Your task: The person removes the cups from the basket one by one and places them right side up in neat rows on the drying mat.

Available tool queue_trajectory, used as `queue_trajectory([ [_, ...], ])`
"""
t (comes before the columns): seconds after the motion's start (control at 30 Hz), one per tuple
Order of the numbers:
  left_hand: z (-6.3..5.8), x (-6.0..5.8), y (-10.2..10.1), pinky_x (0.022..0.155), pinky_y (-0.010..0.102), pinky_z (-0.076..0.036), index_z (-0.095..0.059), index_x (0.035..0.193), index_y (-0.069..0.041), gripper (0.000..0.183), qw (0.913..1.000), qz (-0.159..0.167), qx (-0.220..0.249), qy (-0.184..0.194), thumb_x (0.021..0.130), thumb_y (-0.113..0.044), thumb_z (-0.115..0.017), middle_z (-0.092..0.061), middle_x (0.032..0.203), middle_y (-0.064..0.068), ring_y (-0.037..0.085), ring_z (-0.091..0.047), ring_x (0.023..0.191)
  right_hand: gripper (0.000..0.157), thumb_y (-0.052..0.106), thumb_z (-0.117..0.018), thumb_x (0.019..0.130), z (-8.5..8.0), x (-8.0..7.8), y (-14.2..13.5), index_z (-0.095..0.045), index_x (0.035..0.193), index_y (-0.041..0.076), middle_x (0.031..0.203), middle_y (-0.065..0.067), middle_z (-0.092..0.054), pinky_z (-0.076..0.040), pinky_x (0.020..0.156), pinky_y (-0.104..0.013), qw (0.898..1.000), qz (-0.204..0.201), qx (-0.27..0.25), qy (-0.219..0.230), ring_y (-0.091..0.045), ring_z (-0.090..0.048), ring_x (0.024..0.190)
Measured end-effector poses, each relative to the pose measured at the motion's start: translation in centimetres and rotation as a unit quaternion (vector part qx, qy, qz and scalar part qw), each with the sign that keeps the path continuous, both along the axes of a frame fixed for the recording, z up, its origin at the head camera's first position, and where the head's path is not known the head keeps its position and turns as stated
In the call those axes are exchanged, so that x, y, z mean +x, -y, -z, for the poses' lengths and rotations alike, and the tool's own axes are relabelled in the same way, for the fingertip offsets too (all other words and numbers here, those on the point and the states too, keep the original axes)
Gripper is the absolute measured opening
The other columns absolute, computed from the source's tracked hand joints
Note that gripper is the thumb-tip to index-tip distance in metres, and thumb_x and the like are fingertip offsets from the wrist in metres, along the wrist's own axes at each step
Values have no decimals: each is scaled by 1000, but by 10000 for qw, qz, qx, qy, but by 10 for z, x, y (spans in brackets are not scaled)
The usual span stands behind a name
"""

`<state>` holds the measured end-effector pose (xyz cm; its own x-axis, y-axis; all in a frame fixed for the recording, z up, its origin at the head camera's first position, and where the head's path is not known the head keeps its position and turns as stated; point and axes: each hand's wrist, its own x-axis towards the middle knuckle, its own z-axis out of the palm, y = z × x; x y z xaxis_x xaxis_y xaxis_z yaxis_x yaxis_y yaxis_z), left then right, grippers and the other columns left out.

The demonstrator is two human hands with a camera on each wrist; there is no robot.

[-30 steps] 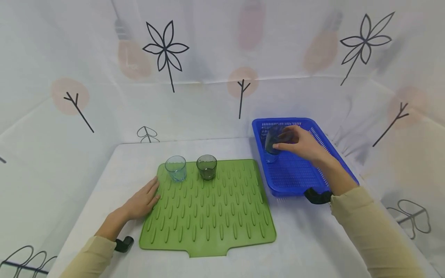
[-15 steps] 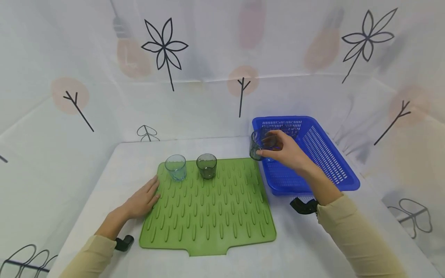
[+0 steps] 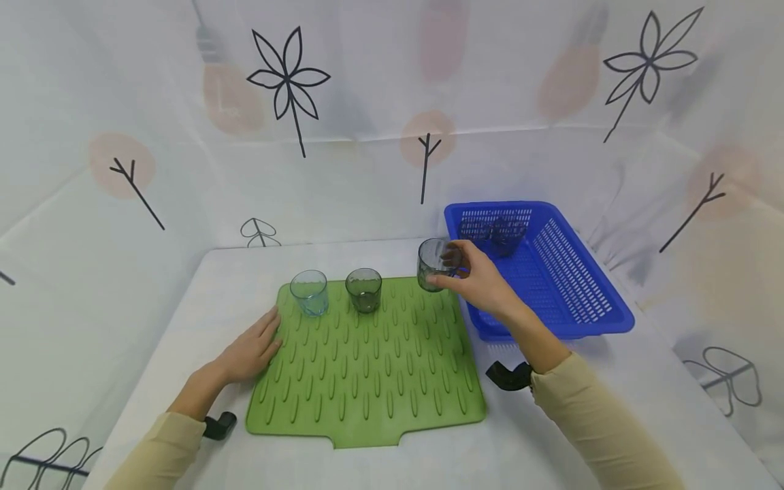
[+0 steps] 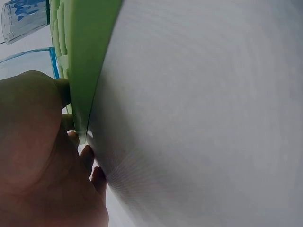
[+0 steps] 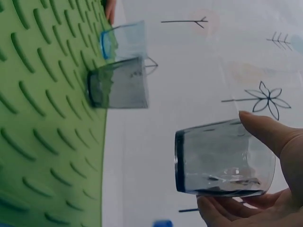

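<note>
My right hand (image 3: 480,278) grips a grey-tinted drinking glass (image 5: 222,161) between thumb and fingers, upright, over the far right corner of the green drying mat (image 3: 367,367). The right wrist view shows it held off the mat. Two glasses stand upright along the mat's far edge: a light blue glass (image 3: 310,294) at the left and a grey glass (image 3: 364,291) beside it. At the mat's left edge rests my left hand (image 3: 248,350), fingers fairly straight; in the left wrist view the fingers touch the mat's rim (image 4: 87,71).
A blue plastic basket (image 3: 551,327) stands right of the mat. Dark glassware (image 3: 503,238), hard to make out, lies in its far left corner. White cloth (image 3: 422,170) printed with plants forms a wall behind the table.
My right hand has carried the grey glass out of the basket, leftward, to above the mat's far right corner. The left hand stays where it was.
</note>
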<state>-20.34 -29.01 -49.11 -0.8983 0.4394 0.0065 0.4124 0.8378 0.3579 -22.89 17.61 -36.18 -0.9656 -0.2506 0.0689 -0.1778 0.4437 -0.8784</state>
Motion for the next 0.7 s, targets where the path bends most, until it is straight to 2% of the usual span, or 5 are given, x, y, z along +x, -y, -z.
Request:
queue_trajectory([
  [0.3,5,-3,3,123,62,-21,-22,156,14,62,9999,-56,-66,83,110,-23,-42,-12,167,30,48,-18,152,85,26,-79,92,18,1,24,-29,157,3,144,-20,-49,-36,122,-48,9993,124,-361,-18,-36,-48,135],
  [0.53,-4,3,-2,120,64,-25,-27,153,17,60,9999,-2,28,-139,109,-21,-44,-18,163,35,52,-23,149,85,22,-79,92,30,2,41,-27,157,1,143,-22,-49,-34,123,-48,9982,392,-457,-36,-38,-46,138],
  [0.7,-9,4,-6,123,61,-22,-25,154,16,59,10000,-64,-43,1,108,-16,-45,-16,164,33,50,-20,151,83,19,-79,92,41,-1,47,-29,155,0,143,-23,-48,-34,123,-47,9965,575,-594,-75,-38,-46,138],
])
